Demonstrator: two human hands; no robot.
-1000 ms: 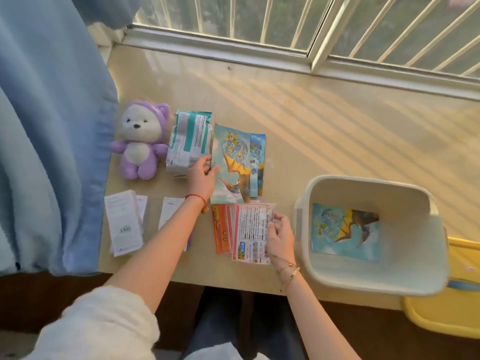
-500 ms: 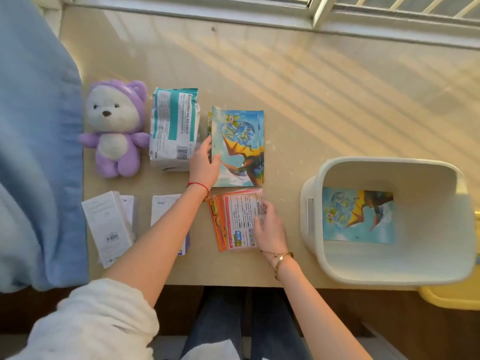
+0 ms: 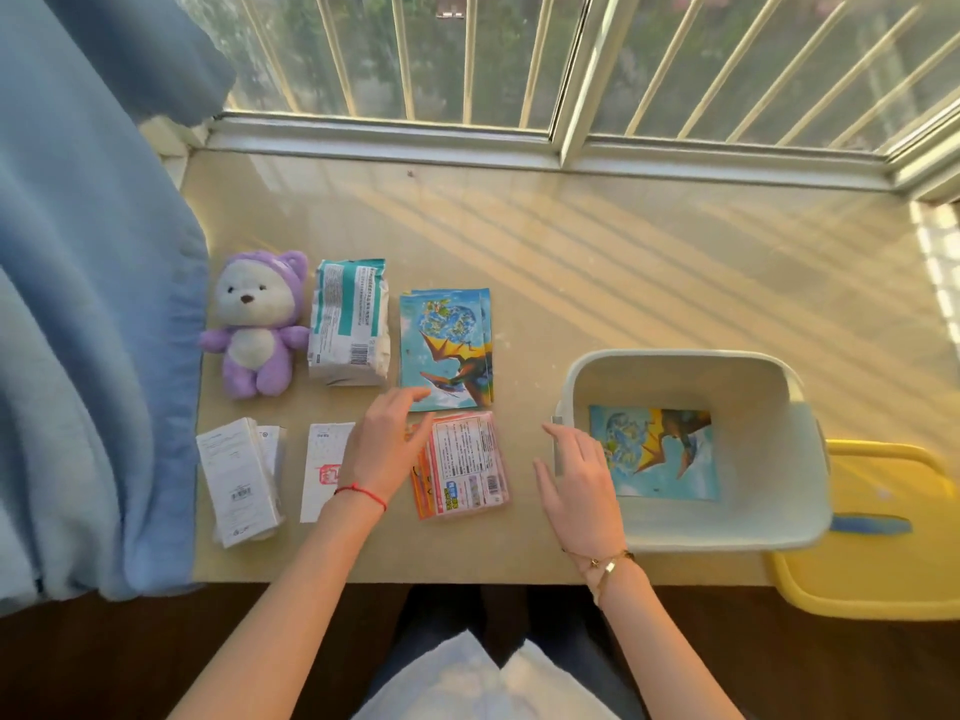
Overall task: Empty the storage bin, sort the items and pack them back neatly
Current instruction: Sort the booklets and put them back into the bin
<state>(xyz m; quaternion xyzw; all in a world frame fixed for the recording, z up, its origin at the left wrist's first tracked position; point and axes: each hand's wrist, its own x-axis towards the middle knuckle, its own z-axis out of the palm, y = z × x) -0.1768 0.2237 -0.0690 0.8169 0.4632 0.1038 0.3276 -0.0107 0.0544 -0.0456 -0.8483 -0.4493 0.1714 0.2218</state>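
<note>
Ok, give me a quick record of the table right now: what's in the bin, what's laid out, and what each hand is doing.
bin: white bin, one blue dragon packet lying flat inside
back row: purple plush bear, teal-and-white pack, blue dragon packet stack
front row: white boxes, white card, pink-orange packets
left hand: open, over the front row, holding nothing
right hand: open, beside the bin's near wall, holding nothing
beside bin: yellow lid
</note>
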